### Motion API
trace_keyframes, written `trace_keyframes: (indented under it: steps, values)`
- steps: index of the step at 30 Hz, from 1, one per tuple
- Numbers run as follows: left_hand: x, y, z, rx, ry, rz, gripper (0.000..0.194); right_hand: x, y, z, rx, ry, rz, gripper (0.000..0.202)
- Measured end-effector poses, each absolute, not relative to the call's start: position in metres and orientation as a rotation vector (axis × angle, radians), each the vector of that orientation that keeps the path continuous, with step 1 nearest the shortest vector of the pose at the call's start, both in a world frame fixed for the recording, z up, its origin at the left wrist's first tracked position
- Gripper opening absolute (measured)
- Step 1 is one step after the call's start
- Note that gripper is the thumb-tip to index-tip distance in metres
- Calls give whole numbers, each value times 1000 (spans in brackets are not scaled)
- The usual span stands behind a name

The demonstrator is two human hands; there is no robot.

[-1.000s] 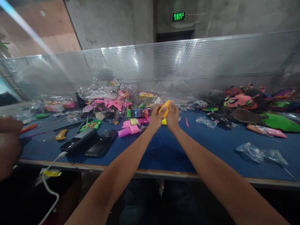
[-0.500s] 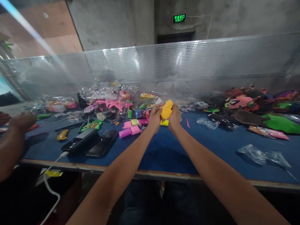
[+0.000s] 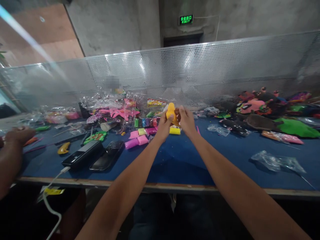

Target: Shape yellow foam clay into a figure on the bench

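Left hand grasps the yellow clay, thumb laid across its near side; the right hand has its fingers bent at the clay's right edge, and whether it grips too, I cannot tell. The clay is held up between the hands, above the blue bench, which runs the full width of the view. Along its far side stands a metal screen full of small holes. Left of the hands, towards the screen, lies a heap of clear wrappers and pink pieces. Nearer, a phone lies beside a black device with a white cable plugged in. Pink packets lie to the right of the phone, and a small yellow packet is just below the clay in view.
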State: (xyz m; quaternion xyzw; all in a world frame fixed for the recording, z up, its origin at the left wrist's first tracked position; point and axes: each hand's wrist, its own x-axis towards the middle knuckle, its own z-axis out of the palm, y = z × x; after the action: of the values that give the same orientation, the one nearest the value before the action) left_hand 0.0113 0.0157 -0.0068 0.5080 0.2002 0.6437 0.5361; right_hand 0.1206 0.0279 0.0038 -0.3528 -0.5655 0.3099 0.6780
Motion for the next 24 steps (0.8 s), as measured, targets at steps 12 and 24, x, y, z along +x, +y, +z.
trace_keyframes:
  steps: [12,24]
  values:
    - [-19,21,11,1079,362,1405,32,118,20,2,-872,-1517,879,26]
    - [-28,25,5,1264,536,1295,39,126,17,2,-740,-1533,1005,32]
